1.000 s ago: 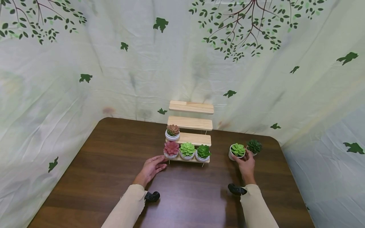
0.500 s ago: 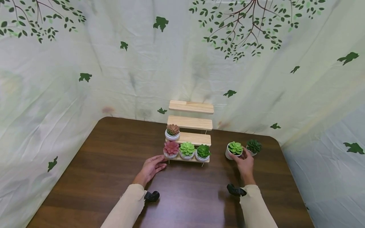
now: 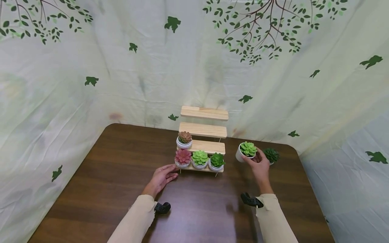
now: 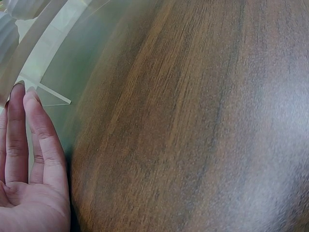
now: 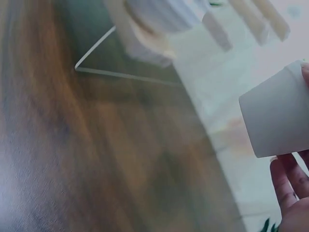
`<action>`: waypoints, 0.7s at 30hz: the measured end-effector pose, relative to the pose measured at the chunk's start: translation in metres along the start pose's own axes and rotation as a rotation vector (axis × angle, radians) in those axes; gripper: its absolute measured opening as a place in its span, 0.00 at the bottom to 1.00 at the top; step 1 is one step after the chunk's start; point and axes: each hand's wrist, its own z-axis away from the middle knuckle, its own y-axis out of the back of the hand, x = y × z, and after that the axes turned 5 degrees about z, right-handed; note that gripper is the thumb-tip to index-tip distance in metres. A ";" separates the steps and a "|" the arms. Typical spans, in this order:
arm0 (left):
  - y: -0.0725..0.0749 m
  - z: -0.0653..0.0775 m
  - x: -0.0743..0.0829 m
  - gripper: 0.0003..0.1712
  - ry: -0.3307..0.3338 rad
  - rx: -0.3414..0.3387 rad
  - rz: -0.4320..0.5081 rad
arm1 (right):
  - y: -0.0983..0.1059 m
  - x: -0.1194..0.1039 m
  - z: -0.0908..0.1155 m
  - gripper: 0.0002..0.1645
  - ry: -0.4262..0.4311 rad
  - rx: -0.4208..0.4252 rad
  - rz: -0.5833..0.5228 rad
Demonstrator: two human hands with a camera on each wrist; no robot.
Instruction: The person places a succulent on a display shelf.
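Here, a brown wood-grain table [image 3: 194, 209] fills the lower half of the head view, backed by a pale cloth drape [image 3: 200, 67] printed with leaves and branches. Right of centre in the frame, the right hand [image 3: 259, 167] grips the white pot of a light-green succulent [image 3: 247, 150], between the tiered wooden rack [image 3: 203, 129] and a dark-green plant [image 3: 271, 154]. Just left of centre, the left hand [image 3: 161, 178], fingers nearly straight, touches the rack's lowest tier at its left end.
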 end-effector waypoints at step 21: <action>-0.001 -0.001 0.000 0.07 0.000 0.006 0.001 | -0.032 -0.050 -0.002 0.40 0.100 -0.179 0.011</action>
